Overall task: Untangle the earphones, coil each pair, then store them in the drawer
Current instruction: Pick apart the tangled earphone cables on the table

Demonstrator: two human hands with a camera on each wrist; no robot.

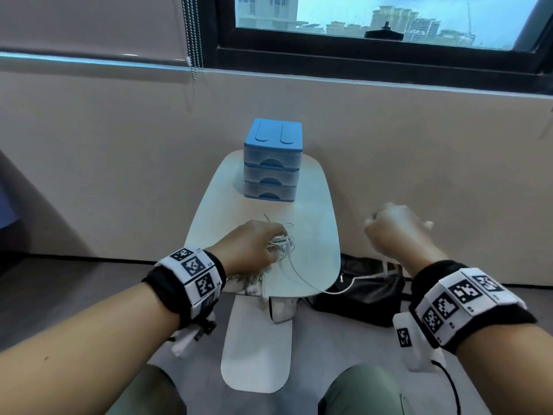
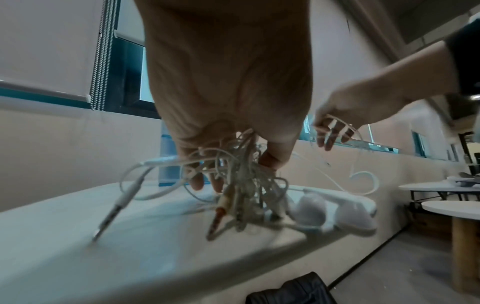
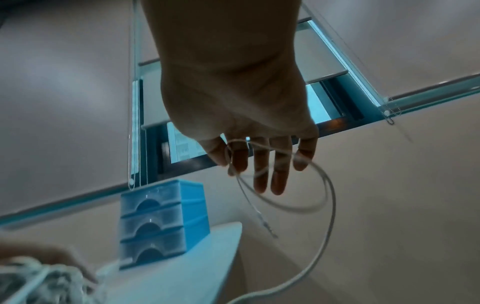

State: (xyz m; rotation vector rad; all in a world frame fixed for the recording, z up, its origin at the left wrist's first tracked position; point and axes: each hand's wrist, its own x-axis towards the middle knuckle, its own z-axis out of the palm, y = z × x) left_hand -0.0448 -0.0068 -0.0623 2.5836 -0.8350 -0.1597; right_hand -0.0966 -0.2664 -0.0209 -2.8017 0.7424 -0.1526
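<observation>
Above the white oval table [image 1: 314, 205], left hand [image 1: 250, 244] clenches tangled white earphones [image 2: 246, 185]; right hand [image 1: 395, 232], pinching one thin white cable strand [image 3: 330, 226], should pull gently.

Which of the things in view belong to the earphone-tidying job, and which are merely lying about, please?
Part of the job:
- earphone tangle, gripped by the left hand
- loose cable, held looped across the right hand
- blue drawer unit, drawers shut, on the white table

Lying about:
- black bag on the floor
- bead chain
- window

head: high, downward | wrists: low, close — all share drawers [image 1: 271, 163]
</observation>
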